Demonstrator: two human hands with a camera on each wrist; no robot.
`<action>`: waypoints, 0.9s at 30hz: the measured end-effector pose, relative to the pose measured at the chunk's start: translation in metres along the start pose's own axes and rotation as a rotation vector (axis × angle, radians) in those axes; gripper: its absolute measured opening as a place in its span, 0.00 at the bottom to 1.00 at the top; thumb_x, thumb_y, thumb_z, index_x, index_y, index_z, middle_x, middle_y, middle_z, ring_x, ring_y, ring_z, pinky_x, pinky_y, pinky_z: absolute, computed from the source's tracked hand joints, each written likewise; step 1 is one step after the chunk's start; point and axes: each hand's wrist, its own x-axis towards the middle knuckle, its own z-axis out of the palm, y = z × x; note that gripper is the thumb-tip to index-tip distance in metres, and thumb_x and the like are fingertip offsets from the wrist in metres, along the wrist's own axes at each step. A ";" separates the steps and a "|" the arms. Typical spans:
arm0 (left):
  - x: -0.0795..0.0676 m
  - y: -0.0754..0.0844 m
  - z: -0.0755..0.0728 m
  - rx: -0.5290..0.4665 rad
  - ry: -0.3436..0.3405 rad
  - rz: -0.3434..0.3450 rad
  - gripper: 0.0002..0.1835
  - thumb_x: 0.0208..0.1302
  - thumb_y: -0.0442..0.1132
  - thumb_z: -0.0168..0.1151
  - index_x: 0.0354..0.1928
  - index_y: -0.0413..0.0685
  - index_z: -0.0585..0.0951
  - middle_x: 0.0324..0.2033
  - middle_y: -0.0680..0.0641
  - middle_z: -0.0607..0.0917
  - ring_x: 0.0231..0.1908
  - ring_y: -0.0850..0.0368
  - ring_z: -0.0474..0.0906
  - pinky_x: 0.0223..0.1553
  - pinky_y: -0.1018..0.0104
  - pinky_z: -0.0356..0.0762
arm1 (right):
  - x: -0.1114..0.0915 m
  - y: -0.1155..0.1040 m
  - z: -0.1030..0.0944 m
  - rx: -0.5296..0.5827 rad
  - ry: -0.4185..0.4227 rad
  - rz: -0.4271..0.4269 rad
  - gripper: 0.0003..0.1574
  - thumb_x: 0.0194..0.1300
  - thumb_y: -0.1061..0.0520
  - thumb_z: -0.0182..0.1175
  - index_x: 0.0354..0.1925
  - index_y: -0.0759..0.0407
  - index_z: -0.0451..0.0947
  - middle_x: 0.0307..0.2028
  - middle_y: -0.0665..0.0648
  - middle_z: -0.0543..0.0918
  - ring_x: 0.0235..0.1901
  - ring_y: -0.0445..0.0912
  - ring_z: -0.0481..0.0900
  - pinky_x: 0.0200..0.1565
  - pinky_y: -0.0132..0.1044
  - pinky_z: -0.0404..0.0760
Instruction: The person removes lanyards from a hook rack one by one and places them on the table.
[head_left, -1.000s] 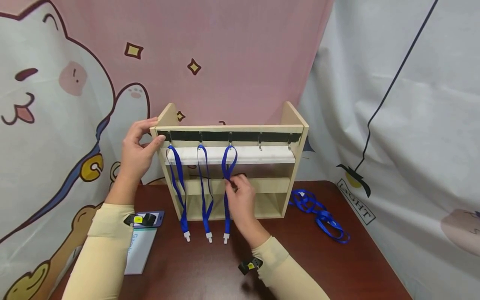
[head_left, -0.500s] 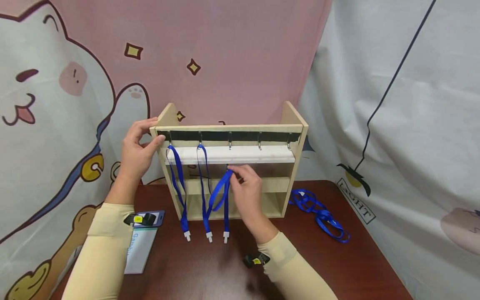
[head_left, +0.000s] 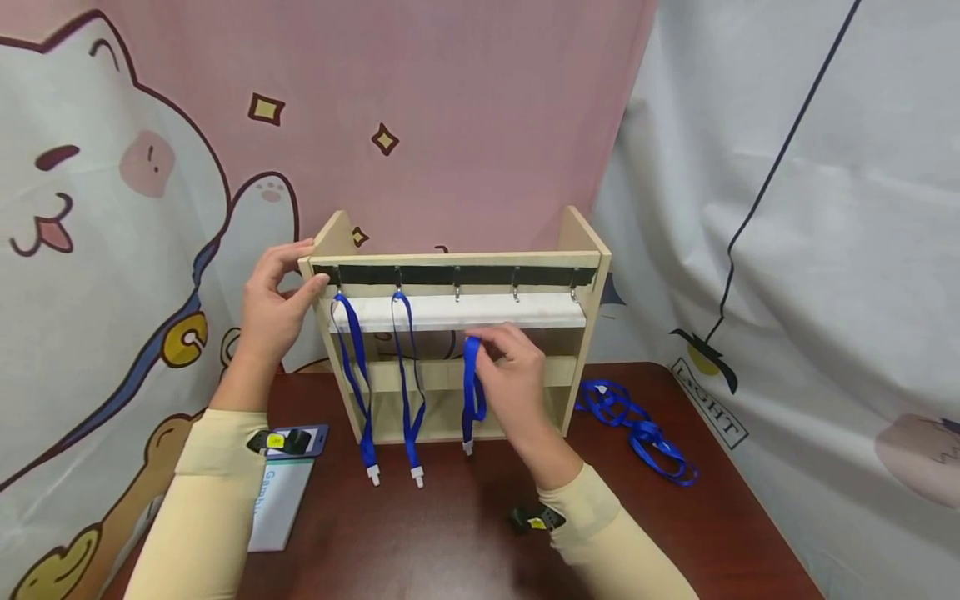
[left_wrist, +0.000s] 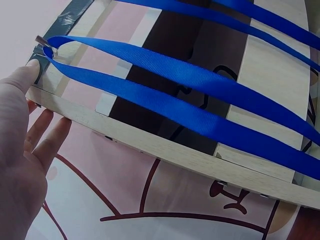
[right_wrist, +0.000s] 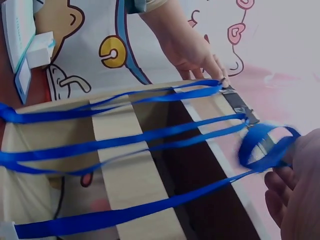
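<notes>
A wooden rack (head_left: 453,258) stands on the table, with a black strip (head_left: 487,275) of metal hooks along its upper front. At its upper left corner my left hand (head_left: 277,287) grips the side panel, thumb in front and fingers around the outside. My right hand (head_left: 513,367) pinches a blue lanyard (head_left: 471,379) near its upper end, below the middle hook (head_left: 457,293); a white clip (head_left: 468,447) dangles at the bottom. In the right wrist view its loop curls beside the fingers. Two more lanyards hang from the two leftmost hooks, a left one (head_left: 356,350) and a second one (head_left: 410,375).
Several coiled blue lanyards (head_left: 637,425) lie on the dark red table (head_left: 390,542), right of the rack. To the left, partly behind the left forearm, are a white box (head_left: 281,508) and a blue-framed badge holder (head_left: 318,437). Printed cloth (head_left: 480,125) hangs behind the rack.
The third lanyard has come off the middle hook; the right hand has drawn it down and to the right, and it now hangs from the fingers. The left hand has stayed on the rack.
</notes>
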 end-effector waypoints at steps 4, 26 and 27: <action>-0.001 0.002 0.000 0.010 0.002 -0.006 0.20 0.75 0.26 0.70 0.66 0.32 0.82 0.70 0.39 0.80 0.58 0.63 0.78 0.48 0.81 0.83 | 0.004 -0.002 -0.014 0.013 -0.035 -0.009 0.14 0.70 0.72 0.68 0.46 0.59 0.95 0.38 0.54 0.90 0.33 0.46 0.84 0.31 0.29 0.85; 0.001 -0.003 0.000 0.015 0.009 -0.017 0.21 0.75 0.28 0.71 0.66 0.33 0.83 0.70 0.41 0.81 0.59 0.62 0.78 0.49 0.80 0.83 | 0.011 0.003 -0.123 -0.226 -0.244 -0.037 0.17 0.69 0.73 0.72 0.47 0.54 0.93 0.39 0.49 0.90 0.33 0.41 0.83 0.35 0.25 0.82; 0.001 -0.003 0.000 0.013 0.008 -0.017 0.21 0.75 0.28 0.71 0.66 0.33 0.82 0.70 0.41 0.81 0.58 0.62 0.78 0.49 0.80 0.83 | 0.012 0.003 -0.128 -0.229 -0.243 -0.035 0.16 0.69 0.73 0.72 0.47 0.55 0.92 0.39 0.50 0.90 0.33 0.41 0.83 0.34 0.24 0.82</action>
